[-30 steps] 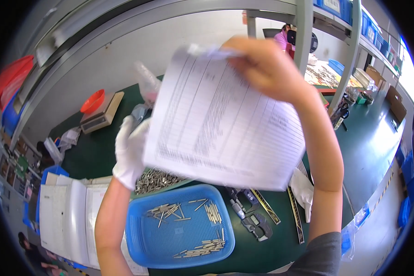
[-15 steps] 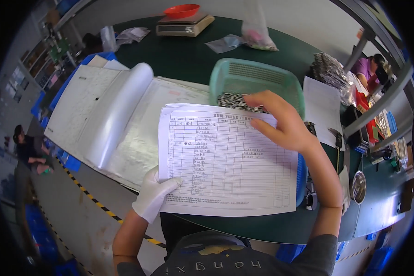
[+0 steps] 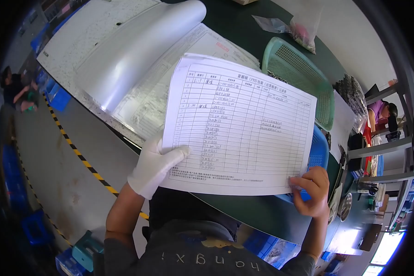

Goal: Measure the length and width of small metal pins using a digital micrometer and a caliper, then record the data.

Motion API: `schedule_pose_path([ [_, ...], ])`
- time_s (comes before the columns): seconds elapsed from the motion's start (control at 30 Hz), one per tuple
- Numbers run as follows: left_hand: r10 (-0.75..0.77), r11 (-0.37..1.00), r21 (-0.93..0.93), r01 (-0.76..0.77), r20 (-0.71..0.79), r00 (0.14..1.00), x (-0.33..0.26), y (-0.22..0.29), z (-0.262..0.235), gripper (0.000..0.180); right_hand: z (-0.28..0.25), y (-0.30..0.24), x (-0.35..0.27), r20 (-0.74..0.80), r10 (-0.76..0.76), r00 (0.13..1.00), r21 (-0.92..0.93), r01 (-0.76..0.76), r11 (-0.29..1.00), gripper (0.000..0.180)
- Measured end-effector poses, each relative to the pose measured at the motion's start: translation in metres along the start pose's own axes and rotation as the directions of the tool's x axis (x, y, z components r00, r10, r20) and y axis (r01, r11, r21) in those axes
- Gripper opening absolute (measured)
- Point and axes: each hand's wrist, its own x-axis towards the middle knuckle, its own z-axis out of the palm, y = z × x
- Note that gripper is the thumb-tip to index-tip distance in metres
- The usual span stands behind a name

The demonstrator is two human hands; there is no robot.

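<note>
A stack of printed form sheets [image 3: 239,133], filled in with handwriting, is held up in front of me, tilted. Gripping its lower left edge is my left hand [image 3: 156,168], in a white glove, with the thumb on top of the paper. My bare right hand [image 3: 313,191] has its fingers curled at the lower right corner, pinching the paper there. Behind the sheets stands a green plastic basket [image 3: 325,94] with small metal parts, partly hidden. A blue basket [image 3: 319,152] shows beside the sheets' right edge.
An open folder with a curled clear plastic cover [image 3: 138,60] lies at the left. Bags [image 3: 303,32] sit at the back, and a metal bowl [image 3: 345,207] is at the right. Two people [image 3: 20,89] [image 3: 382,112] are further off. Striped tape [image 3: 78,154] marks the floor.
My right hand has moved down from the top of the sheets to their lower right corner and closed on it. The view has turned, and the sheets now tilt more.
</note>
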Motion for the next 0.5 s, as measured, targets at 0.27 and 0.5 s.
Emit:
schedule_pose_path([
  [0.27, -0.006, 1.000, 0.004, 0.007, -0.063, 0.998, -0.0048, -0.0040, -0.0010, 0.034, -0.0075, -0.0063, -0.0043, 0.040, 0.028, 0.999, -0.118, -0.023, 0.993, 0.030],
  [0.5, -0.016, 1.000, -0.019, 0.014, -0.114, 0.993, -0.0053, -0.0014, 0.0010, 0.031, -0.0069, 0.0017, -0.0084, -0.044, -0.060, 0.997, -0.269, 0.046, 0.962, 0.028],
])
